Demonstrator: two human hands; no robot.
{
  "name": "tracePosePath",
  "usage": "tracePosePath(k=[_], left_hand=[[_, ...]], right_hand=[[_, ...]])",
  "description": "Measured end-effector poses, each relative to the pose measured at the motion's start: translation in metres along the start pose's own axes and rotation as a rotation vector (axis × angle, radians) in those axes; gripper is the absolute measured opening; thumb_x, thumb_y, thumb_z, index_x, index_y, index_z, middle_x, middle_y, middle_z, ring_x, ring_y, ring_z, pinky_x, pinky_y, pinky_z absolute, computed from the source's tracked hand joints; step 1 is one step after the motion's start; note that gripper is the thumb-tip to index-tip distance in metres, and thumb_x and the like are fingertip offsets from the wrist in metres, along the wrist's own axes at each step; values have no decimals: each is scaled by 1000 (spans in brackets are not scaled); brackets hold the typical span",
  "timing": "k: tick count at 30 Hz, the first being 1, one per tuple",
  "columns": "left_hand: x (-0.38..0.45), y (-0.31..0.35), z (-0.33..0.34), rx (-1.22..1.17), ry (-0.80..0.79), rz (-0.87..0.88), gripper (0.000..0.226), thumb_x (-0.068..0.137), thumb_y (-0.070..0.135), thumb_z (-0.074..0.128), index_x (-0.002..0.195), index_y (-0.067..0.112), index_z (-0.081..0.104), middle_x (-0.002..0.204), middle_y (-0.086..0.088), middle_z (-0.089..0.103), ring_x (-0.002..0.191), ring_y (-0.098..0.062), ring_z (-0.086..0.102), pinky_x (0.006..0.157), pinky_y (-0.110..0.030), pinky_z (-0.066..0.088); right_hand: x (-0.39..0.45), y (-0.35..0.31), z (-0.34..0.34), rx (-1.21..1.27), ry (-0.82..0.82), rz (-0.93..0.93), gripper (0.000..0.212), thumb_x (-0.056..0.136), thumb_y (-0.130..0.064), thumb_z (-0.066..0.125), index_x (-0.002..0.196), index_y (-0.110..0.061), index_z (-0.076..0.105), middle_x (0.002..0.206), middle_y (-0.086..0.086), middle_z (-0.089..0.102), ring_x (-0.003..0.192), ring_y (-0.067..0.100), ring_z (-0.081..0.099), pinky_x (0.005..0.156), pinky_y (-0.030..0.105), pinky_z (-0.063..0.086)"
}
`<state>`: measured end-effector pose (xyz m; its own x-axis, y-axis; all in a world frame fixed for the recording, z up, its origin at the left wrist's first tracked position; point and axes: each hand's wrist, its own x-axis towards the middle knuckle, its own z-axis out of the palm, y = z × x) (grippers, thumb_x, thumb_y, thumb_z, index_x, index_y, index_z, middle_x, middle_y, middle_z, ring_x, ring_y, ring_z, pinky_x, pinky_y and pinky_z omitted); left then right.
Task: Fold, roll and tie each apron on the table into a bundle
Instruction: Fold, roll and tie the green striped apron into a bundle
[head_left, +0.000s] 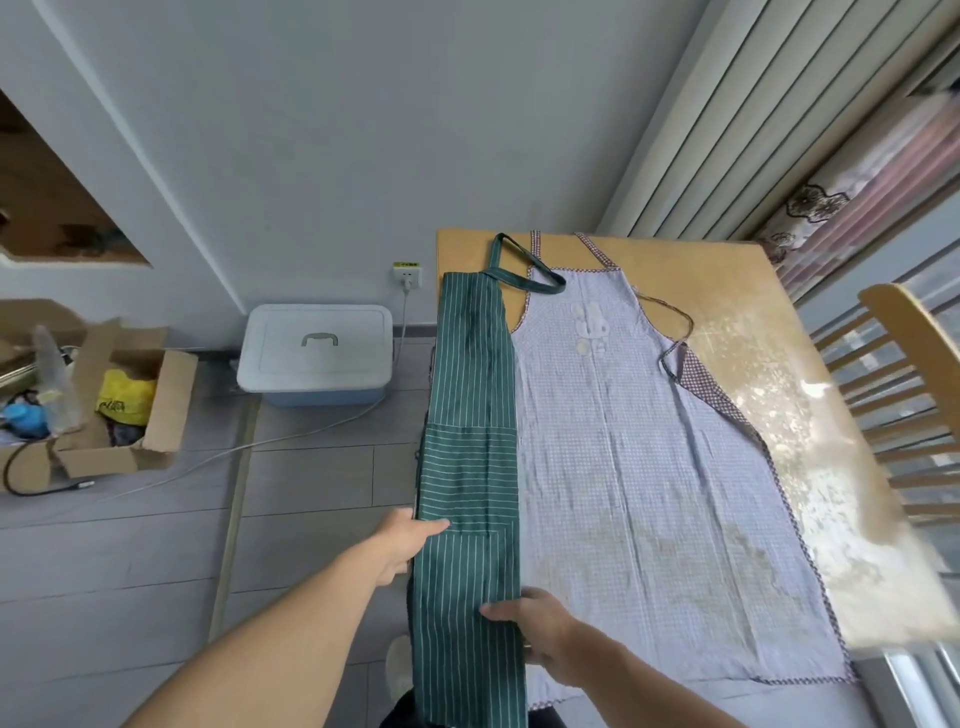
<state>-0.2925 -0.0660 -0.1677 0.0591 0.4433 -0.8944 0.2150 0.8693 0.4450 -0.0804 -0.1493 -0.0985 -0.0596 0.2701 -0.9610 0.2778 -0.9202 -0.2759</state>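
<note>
We're pinching the limp green apron (470, 415) edge with left hand (402, 543); right hand (535, 629) pressing flat; taking hems.

Soft daylight came in from the window side at right and filled the room evenly, with faint shadows only. Glare washed out the wooden table (810, 364) top along its right half, in pale mottled patches. The chair (904, 395) and the curtain (857, 171) at the right edge were smeared with blur. Wide-angle bending bowed the wall lines. The centre stayed fairly sharp.
</note>
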Motion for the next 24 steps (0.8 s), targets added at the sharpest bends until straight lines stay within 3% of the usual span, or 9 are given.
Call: tracePosePath(k=[3, 4, 6, 9, 12, 16, 19, 21, 24], left_hand=[[-21, 6, 0, 40, 14, 29, 76, 96, 25, 69, 157, 9, 27, 117, 1, 59, 97, -15, 56, 78, -31, 47], [-27, 11, 0, 39, 19, 45, 77, 97, 23, 67, 158, 8, 22, 123, -2, 59, 101, -17, 57, 80, -32, 48], [-37, 21, 1, 39, 16, 63, 74, 99, 22, 64, 157, 6, 22, 152, -11, 44, 134, -29, 47, 107, -43, 41], [-48, 31, 9, -16, -2, 96, 74, 95, 28, 68, 155, 9, 28, 160, -11, 35, 144, -32, 37, 121, -52, 26], [-59, 41, 28, -35, 4, 146, 85, 97, 27, 67, 160, 9, 13, 165, -10, 22, 150, -31, 27, 121, -49, 21], [-75, 47, 63, -2, 110, 95, 57, 87, 31, 78, 131, 4, 53, 135, -13, 59, 118, -31, 61, 97, -39, 54], [-75, 36, 98, -5, 23, 32, 59, 80, 45, 81, 119, 6, 62, 112, -12, 71, 95, -28, 72, 80, -44, 63], [-74, 31, 127, -77, -52, 16, 56, 81, 46, 79, 121, 8, 67, 106, -12, 76, 94, -28, 75, 85, -47, 62], [-89, 35, 172, -245, -90, -20, 63, 87, 38, 78, 137, 7, 58, 136, -8, 62, 125, -29, 59, 110, -43, 46]], right_hand=[[-15, 9, 5, -104, -87, -6, 85, 79, -27, 83, 147, -7, 36, 153, 15, 45, 138, 33, 46, 111, 44, 43], [-19, 9, 2, -85, -99, -23, 86, 76, -25, 84, 146, -6, 38, 152, 16, 47, 138, 34, 46, 113, 46, 42], [-24, 5, -6, 31, -118, -49, 71, 77, -16, 80, 139, 0, 50, 138, 19, 61, 129, 35, 58, 113, 50, 43], [-43, -2, -26, 190, -162, -111, 37, 94, -12, 62, 128, 3, 62, 119, 20, 72, 109, 36, 71, 97, 47, 56], [-63, -11, -59, 252, -114, -130, 36, 92, -19, 66, 120, 4, 66, 105, 24, 72, 90, 36, 71, 83, 47, 59], [-82, -12, -111, 297, -48, -204, 51, 90, -19, 71, 132, 8, 59, 113, 28, 68, 95, 39, 69, 82, 48, 58], [-97, 12, -141, 340, -65, -195, 48, 95, -18, 68, 132, 9, 58, 110, 29, 67, 90, 39, 69, 75, 46, 59], [-107, 32, -160, 363, -79, -189, 35, 97, -17, 63, 121, 9, 63, 101, 27, 69, 79, 37, 71, 65, 41, 60], [-118, 64, -188, 372, -96, -154, 32, 98, -17, 61, 112, 11, 67, 92, 26, 68, 72, 36, 71, 60, 41, 59]])
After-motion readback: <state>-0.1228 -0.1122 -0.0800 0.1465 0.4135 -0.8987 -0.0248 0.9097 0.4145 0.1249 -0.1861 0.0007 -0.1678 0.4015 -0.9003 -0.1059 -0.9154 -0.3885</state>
